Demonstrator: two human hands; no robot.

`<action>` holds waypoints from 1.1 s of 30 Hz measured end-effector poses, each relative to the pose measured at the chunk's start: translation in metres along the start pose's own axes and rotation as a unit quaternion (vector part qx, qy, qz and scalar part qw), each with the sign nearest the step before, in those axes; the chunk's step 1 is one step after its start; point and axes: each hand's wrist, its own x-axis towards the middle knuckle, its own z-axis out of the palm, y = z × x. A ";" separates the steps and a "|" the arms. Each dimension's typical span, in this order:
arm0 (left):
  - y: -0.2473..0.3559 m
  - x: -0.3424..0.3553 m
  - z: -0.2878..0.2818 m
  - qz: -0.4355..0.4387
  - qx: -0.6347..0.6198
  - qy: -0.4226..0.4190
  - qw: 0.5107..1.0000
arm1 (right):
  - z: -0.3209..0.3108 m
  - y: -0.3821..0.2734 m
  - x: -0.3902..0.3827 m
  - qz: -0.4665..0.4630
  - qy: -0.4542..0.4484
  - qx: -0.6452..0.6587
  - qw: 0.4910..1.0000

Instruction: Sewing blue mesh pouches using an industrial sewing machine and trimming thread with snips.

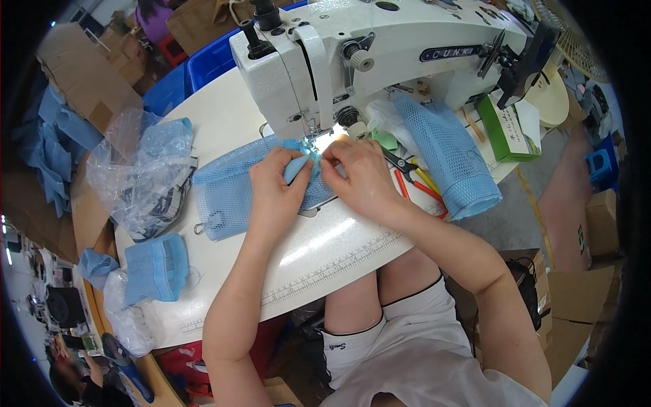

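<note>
A white sewing machine [285, 74] stands on the white tabletop, its lit needle and presser foot [310, 141] over light blue fabric. My left hand [278, 180] grips a folded blue strip [298, 169] just in front of the foot. My right hand [356, 169] pinches the blue fabric beside it, close to the needle. A blue mesh piece [224, 193] lies flat under and left of my hands, with a small metal ring at its corner. Right of my right hand lie black-handled snips [400, 163] and red and yellow handled tools [434, 197].
Plastic bags [139, 176] and blue mesh pieces [156, 268] occupy the left side. At right lie another mesh piece [444, 156] and a green box [498, 129], near a fan [583, 44]. Blue bins [203, 68] and cardboard [81, 74] stand behind. Other people [74, 380] are at the left edges.
</note>
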 end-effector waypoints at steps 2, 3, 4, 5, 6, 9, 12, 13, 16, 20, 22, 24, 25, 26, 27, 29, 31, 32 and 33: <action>-0.002 -0.001 0.000 0.017 0.024 -0.003 1.000 | -0.001 -0.001 0.001 0.000 0.009 0.014 1.000; -0.003 -0.002 0.000 0.035 0.048 -0.006 0.998 | -0.003 -0.004 0.002 -0.005 0.024 0.023 0.999; -0.001 -0.003 -0.001 0.035 0.048 -0.007 0.998 | -0.003 -0.005 0.003 -0.010 0.039 0.032 0.999; 0.004 -0.004 -0.002 0.044 0.071 -0.007 0.996 | -0.004 -0.004 0.003 -0.010 0.039 0.032 0.999; 0.006 -0.005 -0.002 0.054 0.095 -0.007 0.994 | -0.003 -0.002 0.003 -0.023 0.031 0.023 0.999; 0.006 -0.006 -0.001 0.077 0.124 0.011 0.989 | -0.003 0.003 0.002 -0.047 0.021 0.005 0.999; 0.008 -0.007 0.000 0.105 0.147 0.035 0.983 | -0.002 0.003 0.001 -0.061 0.021 -0.016 0.998; 0.008 -0.008 -0.001 0.104 0.147 0.033 0.983 | -0.001 0.002 0.001 -0.066 0.024 -0.029 0.997; 0.008 -0.006 -0.002 0.083 0.123 0.019 0.989 | 0.000 0.003 0.000 -0.073 0.031 -0.039 0.996; 0.007 -0.005 -0.001 0.054 0.123 0.022 0.991 | 0.003 0.004 0.002 -0.081 0.039 -0.052 0.995; 0.009 -0.005 0.000 0.054 0.117 0.028 0.991 | 0.002 0.002 0.002 -0.085 0.051 -0.056 0.994; 0.010 -0.004 0.002 0.032 0.088 0.055 0.994 | 0.001 0.002 0.004 -0.090 0.051 -0.065 0.993; 0.010 -0.003 0.001 0.032 0.088 0.054 0.994 | 0.000 0.001 0.004 -0.097 0.051 -0.075 0.991; 0.009 -0.004 0.000 0.055 0.110 0.056 0.991 | 0.000 0.001 0.004 -0.095 0.050 -0.073 0.992; 0.009 -0.005 -0.001 0.079 0.133 0.058 0.986 | 0.000 -0.001 0.003 -0.104 0.044 -0.086 0.990; 0.013 -0.005 -0.004 0.088 0.159 0.038 0.983 | -0.001 0.000 0.002 -0.111 0.038 -0.101 0.988; 0.015 -0.004 -0.005 0.100 0.183 0.017 0.978 | -0.004 0.002 0.001 -0.090 0.025 -0.057 0.994; 0.014 -0.005 -0.007 0.102 0.194 -0.003 0.976 | -0.004 0.002 0.000 -0.090 0.025 -0.055 0.994; 0.014 -0.006 -0.009 0.104 0.205 -0.023 0.973 | -0.005 0.002 -0.001 -0.069 -0.004 -0.038 0.997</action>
